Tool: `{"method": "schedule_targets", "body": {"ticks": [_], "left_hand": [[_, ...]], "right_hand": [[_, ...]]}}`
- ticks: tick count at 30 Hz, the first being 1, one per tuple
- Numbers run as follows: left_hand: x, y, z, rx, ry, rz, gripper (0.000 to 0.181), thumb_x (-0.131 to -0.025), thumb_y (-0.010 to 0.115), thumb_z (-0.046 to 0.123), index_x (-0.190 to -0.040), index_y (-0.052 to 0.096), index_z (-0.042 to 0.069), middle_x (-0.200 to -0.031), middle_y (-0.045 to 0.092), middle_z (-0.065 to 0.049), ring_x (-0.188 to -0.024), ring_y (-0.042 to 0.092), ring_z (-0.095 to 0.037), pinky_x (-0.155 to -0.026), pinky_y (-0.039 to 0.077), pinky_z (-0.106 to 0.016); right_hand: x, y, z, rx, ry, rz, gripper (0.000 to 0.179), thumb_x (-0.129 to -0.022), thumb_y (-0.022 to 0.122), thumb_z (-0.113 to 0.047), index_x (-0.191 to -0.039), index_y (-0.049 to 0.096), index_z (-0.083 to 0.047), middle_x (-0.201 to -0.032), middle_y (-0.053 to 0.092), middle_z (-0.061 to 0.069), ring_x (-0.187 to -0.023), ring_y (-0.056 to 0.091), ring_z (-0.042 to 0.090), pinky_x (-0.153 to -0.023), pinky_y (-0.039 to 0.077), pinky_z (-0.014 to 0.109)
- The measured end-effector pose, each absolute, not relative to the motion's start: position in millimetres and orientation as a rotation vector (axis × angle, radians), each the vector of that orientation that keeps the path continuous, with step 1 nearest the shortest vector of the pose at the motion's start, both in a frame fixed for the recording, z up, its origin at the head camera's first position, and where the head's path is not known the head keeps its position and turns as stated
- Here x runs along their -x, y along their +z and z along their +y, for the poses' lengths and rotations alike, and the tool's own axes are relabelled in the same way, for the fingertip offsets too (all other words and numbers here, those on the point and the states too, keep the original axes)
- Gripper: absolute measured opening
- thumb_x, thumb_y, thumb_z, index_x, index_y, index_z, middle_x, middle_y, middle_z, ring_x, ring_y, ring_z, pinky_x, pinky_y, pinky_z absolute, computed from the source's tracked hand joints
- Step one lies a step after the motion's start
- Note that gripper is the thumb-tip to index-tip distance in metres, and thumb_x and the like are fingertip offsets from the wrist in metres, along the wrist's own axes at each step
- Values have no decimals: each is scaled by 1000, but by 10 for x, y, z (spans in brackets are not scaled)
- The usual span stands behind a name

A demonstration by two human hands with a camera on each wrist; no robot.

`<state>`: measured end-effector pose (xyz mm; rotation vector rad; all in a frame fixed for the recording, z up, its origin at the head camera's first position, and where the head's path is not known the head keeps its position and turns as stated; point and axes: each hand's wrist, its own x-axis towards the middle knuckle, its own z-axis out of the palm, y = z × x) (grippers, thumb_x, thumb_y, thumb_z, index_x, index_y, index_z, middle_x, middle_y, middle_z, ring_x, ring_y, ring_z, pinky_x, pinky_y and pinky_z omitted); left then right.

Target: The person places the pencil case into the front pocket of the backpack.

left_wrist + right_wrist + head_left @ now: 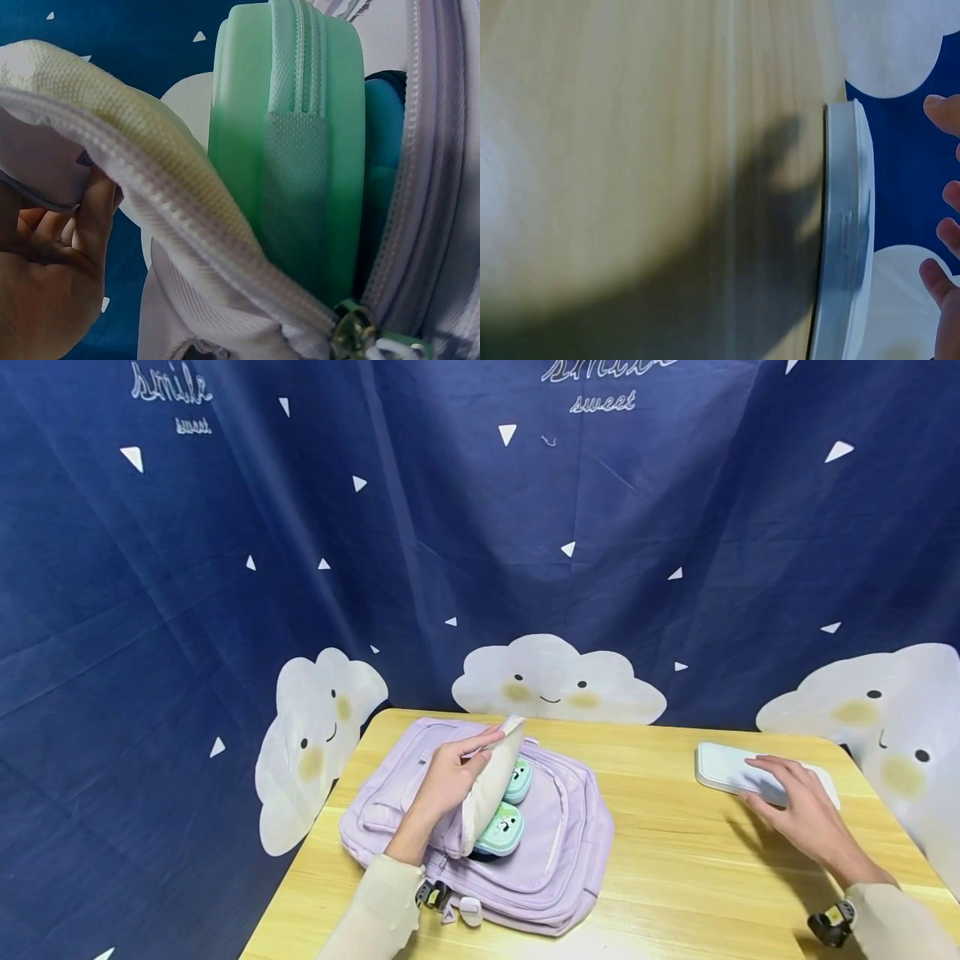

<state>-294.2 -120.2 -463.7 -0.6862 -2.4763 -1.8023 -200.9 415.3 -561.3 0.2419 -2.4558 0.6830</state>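
Left hand [448, 774] is pinched on the flap [497, 785], which is held raised from the purple bag [573, 852]; between them two green cases [501, 831] are exposed. Above the white box [723, 766], at the table's [660, 868] far right, the right hand [806, 817] is held with fingers loosely spread.

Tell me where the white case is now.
In the head view, the white case lies far right on the table, under the right hand, well away from the purple backpack.
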Motion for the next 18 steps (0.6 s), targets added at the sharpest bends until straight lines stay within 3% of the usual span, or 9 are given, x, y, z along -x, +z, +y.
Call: {"method": "schedule_targets", "body": {"ticks": [5, 8, 14, 15, 18], "left_hand": [[2955, -4648, -1211, 691, -1789, -2474, 37, -106, 63, 4, -140, 75, 13, -152, 67, -2, -150, 56, -23, -118, 53, -44], [2961, -4648, -1213, 697, -1785, -2475, 37, -107, 63, 4, -140, 75, 13, -152, 67, -1, -150, 56, -22, -118, 53, -44], [2966, -4652, -1218, 706, -1783, -2477, 37, -107, 63, 4, -140, 75, 13, -153, 66, -4, -150, 56, -23, -118, 53, -44], [2965, -4652, -1219, 706, -1782, -2478, 37, -107, 63, 4, -140, 75, 13, -153, 66, -4, -150, 56, -23, -118, 53, -44], [2961, -4652, -1220, 703, -1780, -2483, 37, -106, 63, 4, -140, 75, 13, -153, 66, -2, -150, 56, -22, -119, 52, -44]], "right_hand": [[2063, -5582, 4242, -255, 643, -2462, 54, -87, 87, -8, -137, 66, 2, -137, 63, 31, -120, 52, 50, -119, 11, 10], [2095, -5586, 4298, -259, 629, -2457, 56, -85, 88, -8, -136, 67, 2, -135, 64, 31, -117, 53, 47, -111, 14, 7], [2117, -5624, 4391, -245, 646, -2490, 57, -89, 87, -12, -139, 64, 2, -136, 62, 33, -119, 51, 51, -112, 11, 6], [2117, -5630, 4403, -239, 648, -2499, 57, -89, 86, -13, -140, 64, 2, -137, 62, 33, -120, 51, 51, -113, 12, 7], [2108, -5636, 4434, -214, 664, -2533, 58, -92, 85, -15, -142, 62, 2, -139, 60, 35, -123, 49, 54, -122, 21, 27]]}}
